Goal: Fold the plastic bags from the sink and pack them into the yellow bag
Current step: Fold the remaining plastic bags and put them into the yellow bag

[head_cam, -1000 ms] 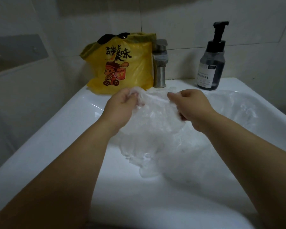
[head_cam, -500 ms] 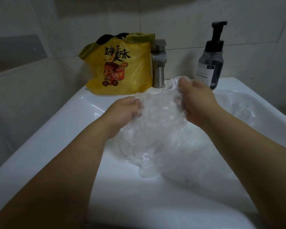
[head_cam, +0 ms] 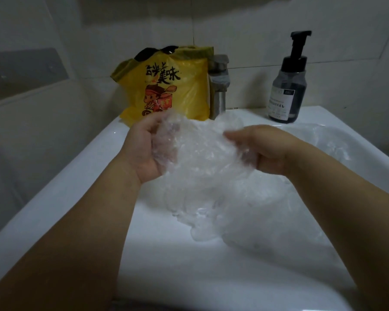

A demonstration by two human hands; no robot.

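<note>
Fold step | your left hand (head_cam: 144, 151) and right hand (head_cam: 263, 149) each grip the clear bag (head_cam: 202, 153) over the sink (head_cam: 81, 176), likely to spread it flat | yellow bag (head_cam: 166, 86) stands behind, at the back rim.

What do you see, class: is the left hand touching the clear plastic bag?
Touching. The head view shows the left hand gripping the clear plastic bag, with crumpled film bunched against its palm and over its fingers.

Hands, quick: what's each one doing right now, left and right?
Left hand: fingers curled round the left side of the clear plastic bag, holding it.
Right hand: grips the right side of the same bag.
</note>
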